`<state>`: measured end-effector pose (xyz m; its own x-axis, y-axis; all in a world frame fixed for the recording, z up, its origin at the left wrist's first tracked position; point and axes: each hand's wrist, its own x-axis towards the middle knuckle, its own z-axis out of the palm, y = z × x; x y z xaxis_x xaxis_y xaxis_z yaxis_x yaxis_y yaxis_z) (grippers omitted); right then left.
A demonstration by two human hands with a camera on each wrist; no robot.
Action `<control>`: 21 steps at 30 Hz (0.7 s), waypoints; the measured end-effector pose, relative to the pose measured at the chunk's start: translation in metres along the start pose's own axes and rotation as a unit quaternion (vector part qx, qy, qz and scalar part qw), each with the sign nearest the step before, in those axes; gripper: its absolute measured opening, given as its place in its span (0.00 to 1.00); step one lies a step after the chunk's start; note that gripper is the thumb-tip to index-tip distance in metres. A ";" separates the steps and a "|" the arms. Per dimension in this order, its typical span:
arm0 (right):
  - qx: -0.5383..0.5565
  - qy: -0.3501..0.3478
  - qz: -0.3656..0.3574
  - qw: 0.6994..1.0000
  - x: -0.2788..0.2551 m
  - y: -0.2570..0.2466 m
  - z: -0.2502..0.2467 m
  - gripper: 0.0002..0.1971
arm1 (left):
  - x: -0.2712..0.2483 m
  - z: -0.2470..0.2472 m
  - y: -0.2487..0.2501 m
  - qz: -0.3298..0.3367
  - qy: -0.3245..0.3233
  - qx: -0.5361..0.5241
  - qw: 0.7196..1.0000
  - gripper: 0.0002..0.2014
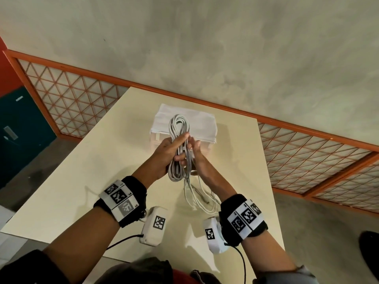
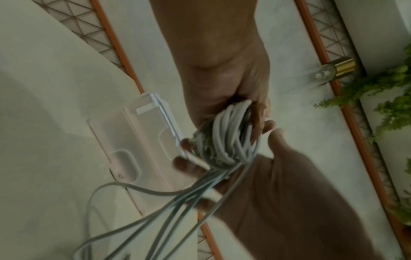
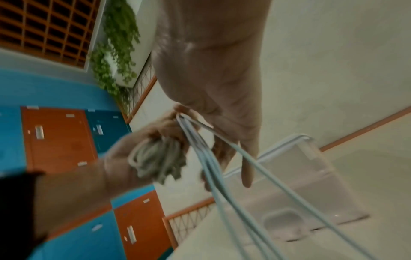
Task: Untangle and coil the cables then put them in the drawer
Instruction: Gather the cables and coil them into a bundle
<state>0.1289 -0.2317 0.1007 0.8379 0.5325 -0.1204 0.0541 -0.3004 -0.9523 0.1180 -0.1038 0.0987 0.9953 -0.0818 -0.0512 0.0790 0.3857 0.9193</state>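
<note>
My left hand (image 1: 169, 149) grips a coiled bundle of grey cable (image 1: 178, 126) upright above the table, its loops sticking out above and below the fist. Close beside it, my right hand (image 1: 196, 154) pinches several thinner loose white cables (image 1: 198, 193), which hang down onto the table (image 1: 98, 165). In the left wrist view the coil (image 2: 230, 137) sits in the left hand and the loose strands (image 2: 169, 205) fan out below. The right wrist view shows the strands (image 3: 224, 177) running from my right hand's fingers (image 3: 224, 154). A white translucent drawer unit (image 1: 205, 124) stands behind the hands, drawers closed.
The table's far edge lies just behind the drawer unit, beside an orange lattice railing (image 1: 71, 93). Teal and orange lockers (image 3: 57, 137) and green plants (image 3: 120, 35) are off to the left. Concrete floor (image 1: 205, 37) lies beyond.
</note>
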 end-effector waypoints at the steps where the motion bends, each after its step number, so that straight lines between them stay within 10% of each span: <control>1: -0.006 -0.013 0.002 1.000 -0.002 0.004 0.000 0.30 | 0.003 -0.002 0.003 0.007 0.004 -0.024 1.000 0.15; 8: -0.175 0.038 -0.094 0.979 -0.006 0.016 -0.013 0.11 | 0.018 -0.020 -0.003 0.071 0.160 0.087 0.981 0.11; 13: -0.219 0.000 -0.189 0.957 -0.007 0.007 0.005 0.23 | 0.029 -0.013 -0.008 0.115 0.276 0.079 0.951 0.17; 21: -0.268 -0.078 -0.189 0.941 -0.003 0.011 0.005 0.28 | 0.033 -0.010 -0.009 0.029 0.275 -0.068 0.959 0.13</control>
<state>0.1246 -0.2324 0.0893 0.6159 0.7788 0.1189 0.6338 -0.4002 -0.6619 0.1502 -0.1002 0.0849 0.8739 0.4260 -0.2341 -0.0076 0.4937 0.8696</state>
